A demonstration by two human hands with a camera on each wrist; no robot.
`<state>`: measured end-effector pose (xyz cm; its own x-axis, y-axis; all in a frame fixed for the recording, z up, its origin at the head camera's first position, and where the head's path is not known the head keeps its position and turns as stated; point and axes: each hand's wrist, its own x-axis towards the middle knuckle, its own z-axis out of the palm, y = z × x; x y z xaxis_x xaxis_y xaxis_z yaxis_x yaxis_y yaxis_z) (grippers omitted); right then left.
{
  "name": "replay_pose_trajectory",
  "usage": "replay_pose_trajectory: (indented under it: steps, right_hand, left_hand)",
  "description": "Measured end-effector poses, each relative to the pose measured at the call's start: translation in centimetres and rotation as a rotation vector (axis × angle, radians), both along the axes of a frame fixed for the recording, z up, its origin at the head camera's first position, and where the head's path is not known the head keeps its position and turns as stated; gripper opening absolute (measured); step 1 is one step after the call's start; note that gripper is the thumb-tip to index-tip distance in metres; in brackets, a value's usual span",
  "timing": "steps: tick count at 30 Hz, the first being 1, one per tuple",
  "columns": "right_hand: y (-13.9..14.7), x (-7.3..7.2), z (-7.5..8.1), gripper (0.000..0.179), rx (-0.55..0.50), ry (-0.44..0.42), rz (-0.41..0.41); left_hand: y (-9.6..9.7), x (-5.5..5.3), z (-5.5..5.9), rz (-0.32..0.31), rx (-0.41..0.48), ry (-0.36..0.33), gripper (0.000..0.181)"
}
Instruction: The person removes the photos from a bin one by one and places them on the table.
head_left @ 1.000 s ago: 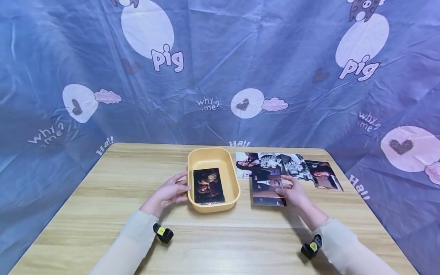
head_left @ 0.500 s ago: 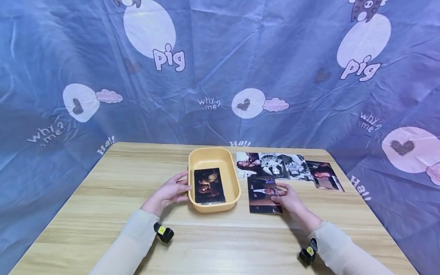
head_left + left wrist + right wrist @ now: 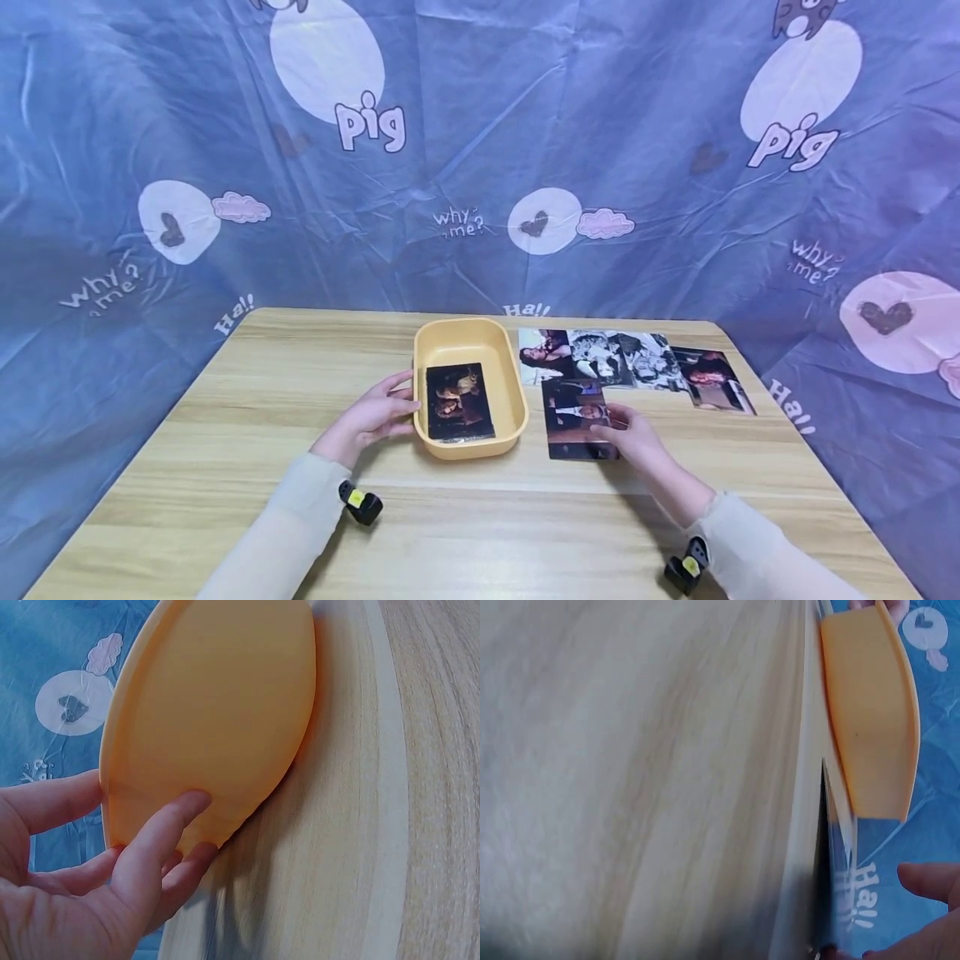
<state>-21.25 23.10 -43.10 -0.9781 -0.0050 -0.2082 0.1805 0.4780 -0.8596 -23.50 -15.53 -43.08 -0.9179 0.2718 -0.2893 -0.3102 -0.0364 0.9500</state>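
Observation:
On the left, a yellow plastic tray [image 3: 502,367] stands on the table. My left hand [image 3: 375,419] holds its left side, thumb over the rim and fingers [image 3: 161,832] against the outer wall. A dark photo print [image 3: 461,404] lies inside the tray. To the tray's right, my right hand [image 3: 630,433] pinches another photo print [image 3: 573,433] at its right edge, with the thumb on top and the other fingers mostly hidden. In the right wrist view this print [image 3: 825,862] appears nearly edge-on, close over the table.
Behind the held print lie several more prints in a row: a colour one [image 3: 545,356], black-and-white ones [image 3: 651,360] and a dark one [image 3: 712,379] at the far right. The wooden table [image 3: 480,533] ends at a blue printed cloth [image 3: 450,167].
My right hand has drawn its print toward me and slightly left, off the row of prints. The left hand and the tray keep their places; the view has shifted slightly.

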Motion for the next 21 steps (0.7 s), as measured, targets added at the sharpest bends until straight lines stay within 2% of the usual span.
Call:
replay_pose_trajectory:
  steps: [3, 7, 12, 17, 21]
  right_hand:
    - [-0.2, 0.3, 0.3, 0.071, -0.029, -0.025, 0.012]
    - [-0.7, 0.1, 1.3, 0.076, -0.121, -0.036, 0.009]
    - [-1.9, -1.2, 3.2, 0.080, -0.247, -0.004, -0.012]
    - [-4.0, -2.7, 5.0, 0.078, -0.272, 0.024, -0.021]
    - [-6.7, -3.5, 5.7, 0.075, -0.300, 0.045, -0.003]
  left_hand:
    - [0.0, 0.0, 0.1, -0.008, -0.003, 0.002, 0.073]
    - [-0.1, -0.1, 0.2, -0.018, -0.001, 0.004, 0.074]
    - [-0.1, 0.0, 0.3, -0.014, -0.011, -0.004, 0.074]
    - [-0.1, 0.1, 0.3, -0.003, -0.010, -0.008, 0.075]
    - [-0.1, 0.1, 0.2, -0.002, -0.004, -0.004, 0.075]
